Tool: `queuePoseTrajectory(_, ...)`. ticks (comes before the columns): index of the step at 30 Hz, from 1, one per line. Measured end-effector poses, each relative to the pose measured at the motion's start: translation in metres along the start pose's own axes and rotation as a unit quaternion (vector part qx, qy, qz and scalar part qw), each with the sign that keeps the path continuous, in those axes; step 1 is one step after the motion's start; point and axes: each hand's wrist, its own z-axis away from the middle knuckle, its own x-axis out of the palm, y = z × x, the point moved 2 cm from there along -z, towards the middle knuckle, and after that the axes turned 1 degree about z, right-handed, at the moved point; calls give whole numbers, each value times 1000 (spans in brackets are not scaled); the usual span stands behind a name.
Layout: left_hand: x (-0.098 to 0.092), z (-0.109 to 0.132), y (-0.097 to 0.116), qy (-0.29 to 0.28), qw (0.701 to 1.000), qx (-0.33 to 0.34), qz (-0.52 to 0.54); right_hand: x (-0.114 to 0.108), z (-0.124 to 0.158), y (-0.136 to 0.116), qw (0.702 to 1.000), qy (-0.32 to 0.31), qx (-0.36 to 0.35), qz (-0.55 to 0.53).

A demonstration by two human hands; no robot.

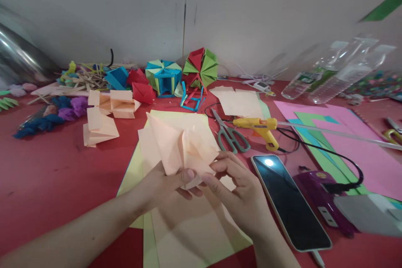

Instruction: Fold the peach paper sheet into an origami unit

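Both hands hold one folded piece of peach paper [166,146] above a stack of sheets. My left hand [169,182] grips its lower edge, thumb in front and fingers underneath. On the right side, my right hand [235,180] pinches the paper's lower corner between thumb and fingers. The paper has a pointed flap at the upper left and an opened pocket in the middle. Beneath lie peach sheets [194,226] over yellow paper [132,192]. Similar folded peach pieces [100,125] stand to the left.
Grey scissors [230,134] and a yellow glue gun [259,127] lie behind my right hand. A phone [289,201] and a purple power strip [326,201] are at the right. Paper models [163,77], plastic bottles [333,75] and coloured sheets [361,146] sit farther back.
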Motion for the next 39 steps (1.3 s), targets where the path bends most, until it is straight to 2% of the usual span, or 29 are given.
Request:
queuePoseTrajectory(7,-1,-1,-5,-23,999,7,38,-3,-1,-2,998,39,-9,57)
queuePoseTrajectory(10,-1,-2,-7,6,999,16,50,1,0,-3,998,54,6,42)
queuePoseTrajectory(15,2,-2,-10,61,996,4,59,6,0,0,989,106,91,-46)
queuePoseTrajectory(17,4,-1,-10,82,997,1,13,8,0,3,985,94,125,-74)
queuePoseTrajectory(20,5,1,-8,109,991,12,-73,9,-1,6,981,45,177,-59)
queuePoseTrajectory(23,3,2,-5,96,991,-1,-89,7,0,6,978,33,203,-44)
queuePoseTrajectory(25,-1,3,0,47,997,-2,-64,5,0,5,980,25,195,-18)
queuePoseTrajectory(27,-6,3,5,-22,999,26,-16,4,-1,3,985,1,173,13)
queuePoseTrajectory(29,-10,2,9,-56,996,56,30,5,-1,1,988,-33,151,31)
queuePoseTrajectory(30,-11,2,10,-53,995,68,43,6,-1,1,988,-44,142,42)
queuePoseTrajectory(33,-11,0,8,4,993,98,65,9,0,1,988,-50,113,92)
queuePoseTrajectory(36,-6,-1,5,42,987,106,111,11,0,0,991,-24,83,104)
queuePoseTrajectory(39,-1,-2,3,65,982,86,154,9,2,-2,997,29,30,59)
